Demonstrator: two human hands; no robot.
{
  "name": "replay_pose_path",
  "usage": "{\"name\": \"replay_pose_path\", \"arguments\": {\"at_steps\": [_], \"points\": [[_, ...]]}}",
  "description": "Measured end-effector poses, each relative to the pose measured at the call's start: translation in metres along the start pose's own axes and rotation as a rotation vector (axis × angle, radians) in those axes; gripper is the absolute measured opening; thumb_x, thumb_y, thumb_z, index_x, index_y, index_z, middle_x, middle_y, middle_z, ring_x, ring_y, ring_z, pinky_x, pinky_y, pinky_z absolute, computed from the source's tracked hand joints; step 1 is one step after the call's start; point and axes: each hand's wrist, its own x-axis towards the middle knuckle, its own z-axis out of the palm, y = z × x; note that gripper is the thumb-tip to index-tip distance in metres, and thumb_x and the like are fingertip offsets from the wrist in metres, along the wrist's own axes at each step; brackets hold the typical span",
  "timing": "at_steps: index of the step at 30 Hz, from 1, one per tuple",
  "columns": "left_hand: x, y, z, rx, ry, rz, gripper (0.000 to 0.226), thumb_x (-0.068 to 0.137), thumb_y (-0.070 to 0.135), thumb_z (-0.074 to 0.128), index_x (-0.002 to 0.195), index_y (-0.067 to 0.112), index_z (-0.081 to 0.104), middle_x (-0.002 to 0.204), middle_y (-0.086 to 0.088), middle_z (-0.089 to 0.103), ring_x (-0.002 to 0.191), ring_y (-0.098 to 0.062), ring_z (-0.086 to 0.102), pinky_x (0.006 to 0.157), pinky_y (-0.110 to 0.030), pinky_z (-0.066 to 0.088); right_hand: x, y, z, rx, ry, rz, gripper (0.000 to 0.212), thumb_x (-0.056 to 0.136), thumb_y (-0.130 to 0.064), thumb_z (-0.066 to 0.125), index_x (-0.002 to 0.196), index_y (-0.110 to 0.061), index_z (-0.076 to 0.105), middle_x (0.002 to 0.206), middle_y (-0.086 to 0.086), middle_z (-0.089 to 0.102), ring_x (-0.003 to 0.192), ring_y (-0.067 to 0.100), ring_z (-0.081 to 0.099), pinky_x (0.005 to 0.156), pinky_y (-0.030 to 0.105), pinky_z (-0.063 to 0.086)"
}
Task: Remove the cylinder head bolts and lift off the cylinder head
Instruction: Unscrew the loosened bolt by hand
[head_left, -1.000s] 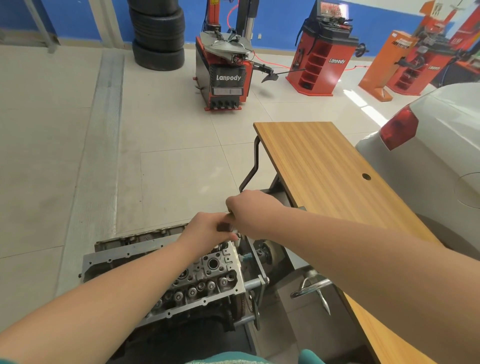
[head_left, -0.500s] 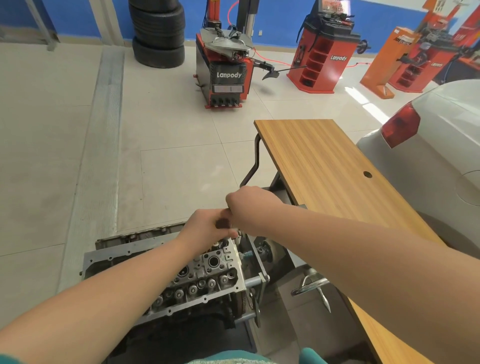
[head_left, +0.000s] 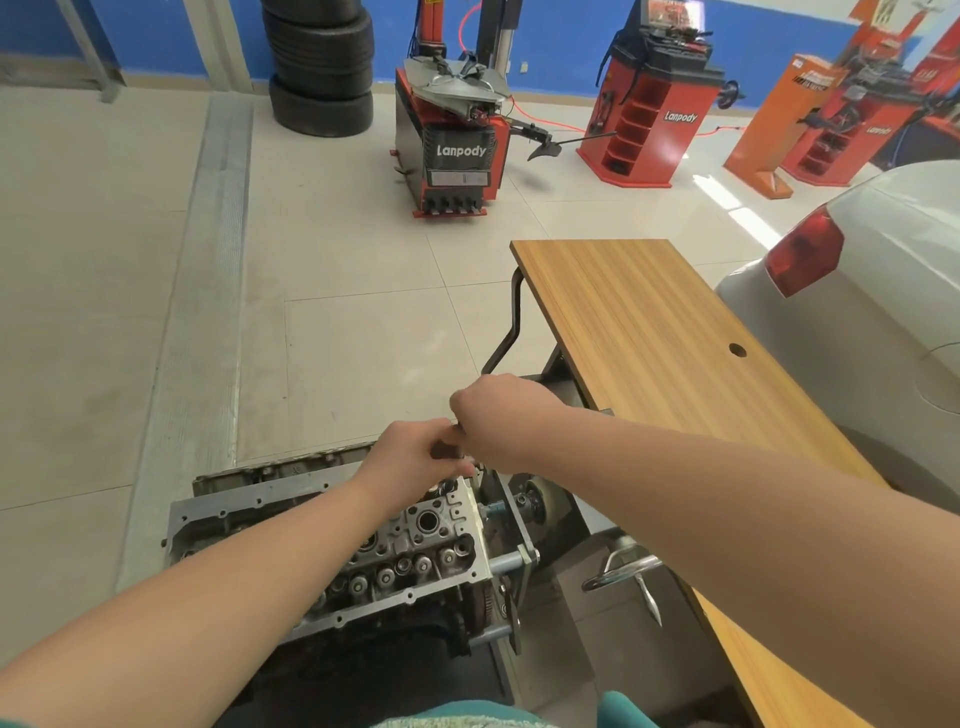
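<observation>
Both my bare forearms reach forward and meet at the middle. My left hand (head_left: 415, 453) and right hand (head_left: 498, 415) touch, fingers curled around something small and dark.

The cylinder head (head_left: 415, 551) is dull silver-grey metal, the table (head_left: 649, 332) is orange-brown with a wood grain, the car (head_left: 872, 291) is white with a red tail light (head_left: 802, 254), and the floor (head_left: 363, 291) is pale beige tile.
</observation>
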Motion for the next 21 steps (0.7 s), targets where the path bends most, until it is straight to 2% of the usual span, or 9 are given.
{"name": "replay_pose_path", "arguments": {"at_steps": [2, 4, 5, 7, 10, 13, 16, 18, 21], "points": [[0.000, -0.001, -0.004, 0.024, -0.062, 0.040, 0.020, 0.089, 0.026, 0.085, 0.106, 0.029, 0.076, 0.103, 0.010, 0.079, 0.102, -0.010, 0.072, 0.095, -0.035, 0.056, -0.002, 0.001, 0.000, -0.010, 0.002, -0.075, 0.012, 0.103, -0.022, 0.059, 0.109, -0.013, 0.062, 0.082, 0.002, 0.053, 0.071, 0.022, 0.057, 0.054, 0.035, 0.044], [-0.002, -0.001, -0.007, 0.085, -0.140, 0.076, 0.018, 0.099, 0.023, 0.073, 0.117, 0.027, 0.073, 0.116, 0.012, 0.076, 0.111, -0.002, 0.066, 0.099, -0.030, 0.050, -0.006, 0.007, 0.000, -0.019, -0.009, -0.210, 0.021, 0.097, -0.008, 0.059, 0.117, -0.015, 0.059, 0.091, 0.000, 0.052, 0.082, 0.024, 0.057, 0.064, 0.039, 0.050], [-0.003, -0.001, -0.008, 0.117, -0.157, 0.089, 0.014, 0.101, 0.021, 0.070, 0.107, 0.033, 0.072, 0.108, 0.017, 0.075, 0.101, 0.006, 0.064, 0.093, -0.029, 0.048, -0.007, 0.011, 0.000, -0.029, -0.014, -0.279, 0.029, 0.093, -0.001, 0.058, 0.119, -0.015, 0.060, 0.095, 0.000, 0.049, 0.086, 0.023, 0.054, 0.067, 0.040, 0.050], [-0.002, -0.003, -0.005, 0.146, -0.116, 0.087, 0.032, 0.100, 0.020, 0.071, 0.081, 0.044, 0.061, 0.079, 0.022, 0.070, 0.080, 0.009, 0.062, 0.077, -0.026, 0.045, -0.011, 0.018, -0.001, -0.036, -0.001, -0.358, 0.036, 0.090, 0.003, 0.056, 0.119, -0.016, 0.062, 0.099, -0.001, 0.048, 0.091, 0.022, 0.049, 0.074, 0.040, 0.050], [-0.001, -0.004, -0.001, 0.050, 0.017, 0.016, 0.027, 0.083, 0.033, 0.084, 0.070, 0.038, 0.061, 0.068, 0.025, 0.067, 0.065, 0.006, 0.059, 0.060, -0.011, 0.039, -0.016, 0.016, -0.002, 0.096, 0.067, -0.246, 0.034, 0.099, -0.027, 0.062, 0.133, -0.025, 0.061, 0.110, -0.002, 0.060, 0.100, 0.021, 0.058, 0.082, 0.042, 0.055], [0.001, 0.000, -0.001, 0.026, 0.062, 0.021, 0.022, 0.074, 0.037, 0.091, 0.077, 0.039, 0.069, 0.073, 0.025, 0.071, 0.070, 0.003, 0.064, 0.063, -0.010, 0.044, -0.008, 0.006, -0.003, 0.102, 0.061, -0.015, 0.038, 0.102, -0.046, 0.053, 0.124, -0.017, 0.063, 0.090, 0.003, 0.063, 0.079, 0.023, 0.062, 0.065, 0.038, 0.054], [0.001, 0.000, -0.002, 0.037, 0.001, 0.065, 0.027, 0.084, 0.028, 0.089, 0.089, 0.046, 0.069, 0.089, 0.023, 0.076, 0.090, 0.000, 0.071, 0.083, -0.017, 0.054, -0.006, -0.003, -0.001, 0.024, 0.065, -0.012, 0.014, 0.100, -0.022, 0.060, 0.110, -0.013, 0.061, 0.076, 0.002, 0.050, 0.062, 0.019, 0.049, 0.050, 0.033, 0.039], [0.001, -0.002, -0.005, 0.068, -0.088, 0.066, 0.008, 0.095, 0.026, 0.077, 0.100, 0.030, 0.073, 0.102, 0.014, 0.077, 0.103, -0.002, 0.071, 0.094, -0.025, 0.055, -0.008, -0.002, 0.001, 0.026, 0.045, -0.101, 0.024, 0.094, -0.010, 0.063, 0.117, -0.016, 0.059, 0.084, 0.002, 0.053, 0.068, 0.020, 0.053, 0.057, 0.037, 0.049], [-0.001, -0.003, -0.010, 0.135, -0.155, 0.089, 0.014, 0.101, 0.018, 0.068, 0.092, 0.028, 0.070, 0.089, 0.010, 0.078, 0.089, 0.004, 0.069, 0.081, -0.015, 0.051, -0.009, 0.005, -0.001, 0.061, 0.011, -0.228, 0.037, 0.090, -0.002, 0.062, 0.122, -0.020, 0.063, 0.098, 0.001, 0.053, 0.085, 0.025, 0.057, 0.066, 0.038, 0.050]]}}
